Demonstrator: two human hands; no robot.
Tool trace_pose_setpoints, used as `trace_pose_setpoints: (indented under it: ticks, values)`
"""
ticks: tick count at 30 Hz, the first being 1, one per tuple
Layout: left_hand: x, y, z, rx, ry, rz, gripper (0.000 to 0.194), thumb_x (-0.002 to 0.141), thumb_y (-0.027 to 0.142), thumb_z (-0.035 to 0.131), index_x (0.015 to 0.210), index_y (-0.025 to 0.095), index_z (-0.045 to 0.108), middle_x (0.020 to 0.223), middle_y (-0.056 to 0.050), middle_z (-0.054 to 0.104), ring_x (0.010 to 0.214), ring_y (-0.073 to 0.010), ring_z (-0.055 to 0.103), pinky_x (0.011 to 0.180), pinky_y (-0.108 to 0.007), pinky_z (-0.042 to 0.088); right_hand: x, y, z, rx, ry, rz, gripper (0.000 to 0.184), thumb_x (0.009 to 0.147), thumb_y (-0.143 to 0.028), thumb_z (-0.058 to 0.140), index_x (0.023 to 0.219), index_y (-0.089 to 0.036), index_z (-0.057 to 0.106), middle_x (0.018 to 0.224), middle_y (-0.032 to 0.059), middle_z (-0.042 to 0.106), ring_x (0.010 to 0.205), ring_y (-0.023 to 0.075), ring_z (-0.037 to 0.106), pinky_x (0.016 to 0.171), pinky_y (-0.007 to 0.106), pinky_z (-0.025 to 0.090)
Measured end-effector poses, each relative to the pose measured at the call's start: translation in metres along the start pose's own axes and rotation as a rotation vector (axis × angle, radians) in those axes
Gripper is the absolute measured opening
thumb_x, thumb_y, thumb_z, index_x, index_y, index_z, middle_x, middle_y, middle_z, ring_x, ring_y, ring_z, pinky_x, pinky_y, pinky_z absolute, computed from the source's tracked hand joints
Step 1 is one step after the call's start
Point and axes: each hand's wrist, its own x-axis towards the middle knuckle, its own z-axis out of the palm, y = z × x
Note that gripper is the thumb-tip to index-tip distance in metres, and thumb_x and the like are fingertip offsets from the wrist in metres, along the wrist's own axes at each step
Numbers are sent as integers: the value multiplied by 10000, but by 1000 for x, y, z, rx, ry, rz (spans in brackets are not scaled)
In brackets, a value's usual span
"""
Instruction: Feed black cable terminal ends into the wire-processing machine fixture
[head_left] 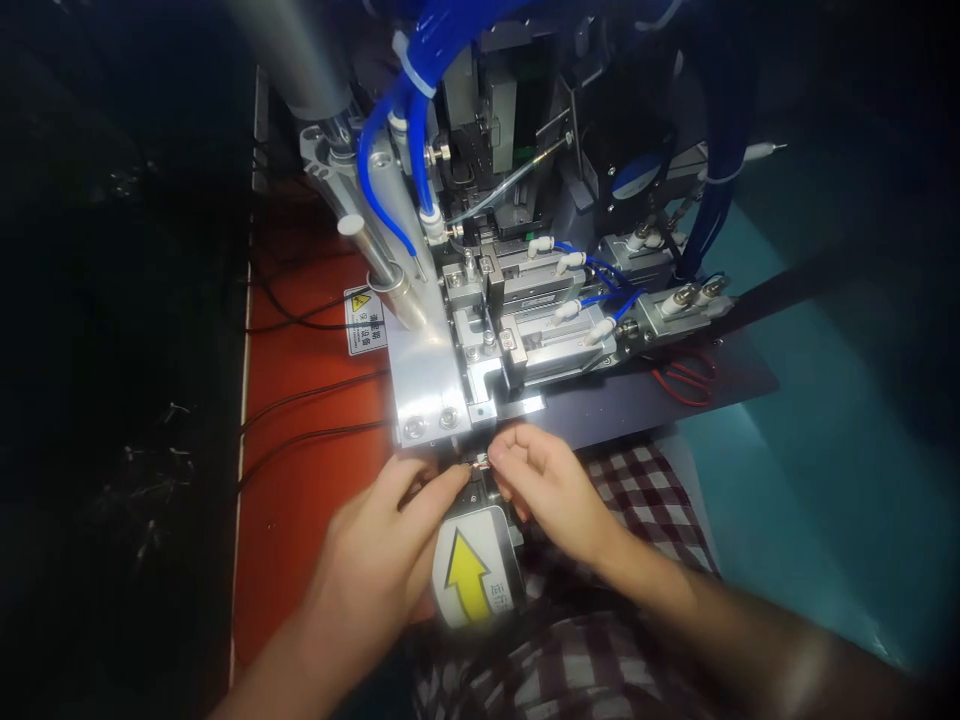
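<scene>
My left hand reaches in at the front end of the metal machine, its thumb and forefinger brought together in a pinch. Facing it, my right hand is closed with thumb against fingertips and the other fingers curled. Between the two sets of fingertips shows a small, thin white and reddish part; it is too small to name, and the fingers partly cover it. Right below the fingertips is a dark fixture block. A white plate with a yellow arrow lies in front of that block.
Air cylinders with white fittings line the machine's right side, and blue air hoses hang over it. Black cables cross the orange surface on the left. Red wires lie on the dark base plate.
</scene>
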Motion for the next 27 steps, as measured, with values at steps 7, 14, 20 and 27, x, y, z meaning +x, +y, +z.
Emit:
trace_pose_setpoints:
  ticks: [7, 14, 20, 27]
  values:
    - [1, 4, -6, 125, -15, 31, 288, 902, 136, 432, 1094, 183, 641, 897, -66, 622, 764, -175, 605, 593, -251, 495, 2, -3, 6, 166, 40, 77, 276, 793, -364, 628, 654, -190, 463, 475, -103, 361, 409, 52, 269, 398, 207, 191]
    - [6, 3, -8, 74, 11, 91, 258, 895, 88, 464, 1063, 144, 651, 862, -66, 610, 748, -165, 591, 608, -252, 502, 1, 7, -6, 284, -47, 144, 284, 853, -418, 556, 750, -153, 552, 503, -74, 460, 422, 55, 326, 455, 211, 235]
    - [5, 1, -8, 47, 18, 95, 243, 903, 85, 470, 1084, 150, 618, 901, -58, 588, 781, -156, 584, 642, -247, 495, -2, 8, -4, 217, -63, 50, 220, 825, -362, 605, 751, -164, 545, 538, -72, 482, 445, 64, 374, 469, 214, 298]
    - [5, -1, -9, 47, -7, 101, 253, 904, 88, 472, 1106, 160, 606, 916, -57, 574, 793, -159, 583, 646, -247, 494, -2, 14, -1, 7, 50, -179, 70, 821, -210, 582, 774, -169, 549, 581, -62, 457, 505, 80, 410, 485, 223, 338]
